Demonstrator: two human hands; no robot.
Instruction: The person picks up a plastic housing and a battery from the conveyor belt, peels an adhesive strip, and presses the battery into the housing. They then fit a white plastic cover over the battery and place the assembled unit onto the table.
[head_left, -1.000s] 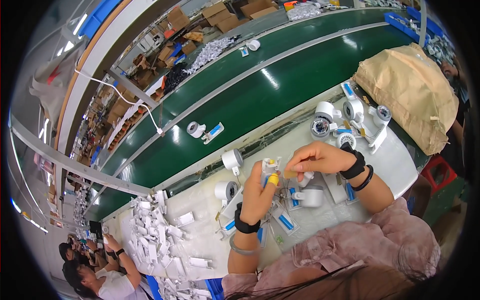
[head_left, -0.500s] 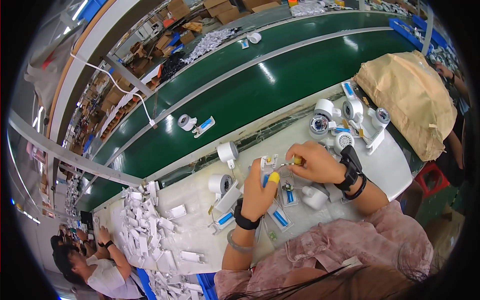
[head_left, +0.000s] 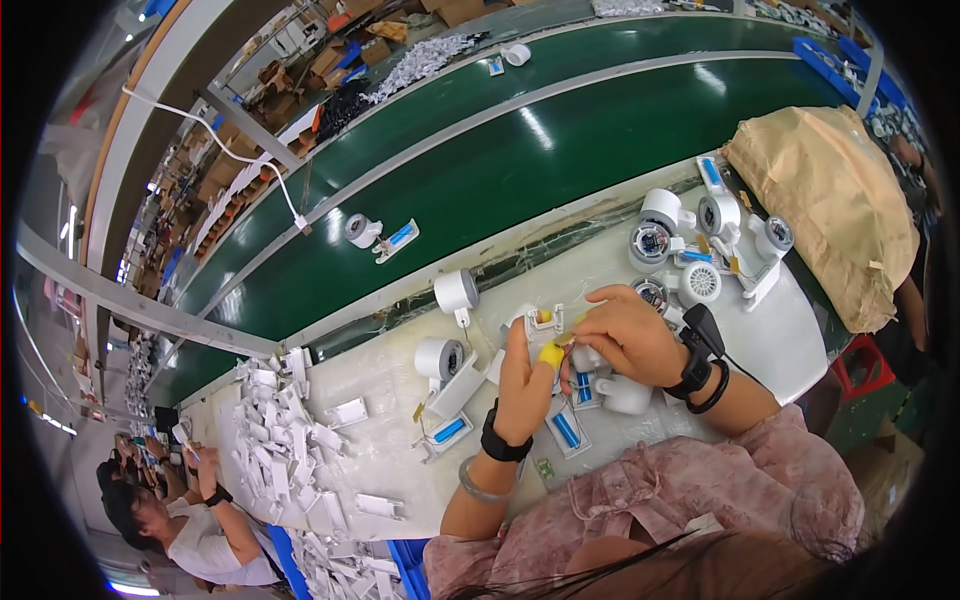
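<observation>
1. Both hands have drifted slightly lower and leftward on the bench since half a second ago, staying joined over the same small part.
2. Left hand (head_left: 527, 385), a yellow cot on its thumb, stands upright with fingers extended, pressing a small white plastic bracket (head_left: 541, 320).
3. Right hand (head_left: 628, 332) curls narrowly, pinching at that bracket's near edge; what it grips is too small to tell.
4. Just below the hands lie flat white plates with blue inserts (head_left: 566, 432) and a white cylindrical housing (head_left: 625, 394).
5. Farther out, round white camera bodies (head_left: 662, 210) cluster near a tan sack (head_left: 830, 200), beside the green conveyor belt (head_left: 560, 150).
</observation>
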